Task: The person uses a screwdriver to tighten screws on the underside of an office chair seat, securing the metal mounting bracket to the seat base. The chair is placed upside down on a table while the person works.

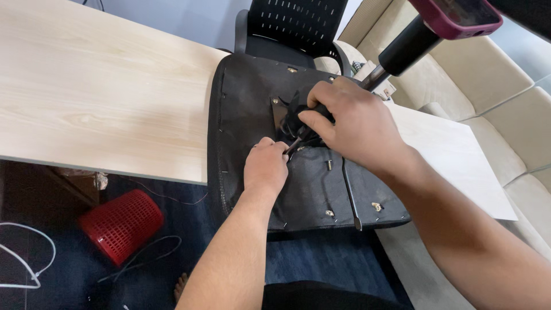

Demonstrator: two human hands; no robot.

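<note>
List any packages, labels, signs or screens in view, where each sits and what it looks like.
Phone: top right corner above the sofa, on a black and silver pole; magenta case, dark screen, partly cut off.
Printed paper or packet: behind the right hand, mostly hidden; pale with small markings.
No signs or other labels visible.

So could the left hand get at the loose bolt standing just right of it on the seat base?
Probably yes. The bolt stands uncovered on the seat base, close beside the left hand, with nothing between them.
</note>
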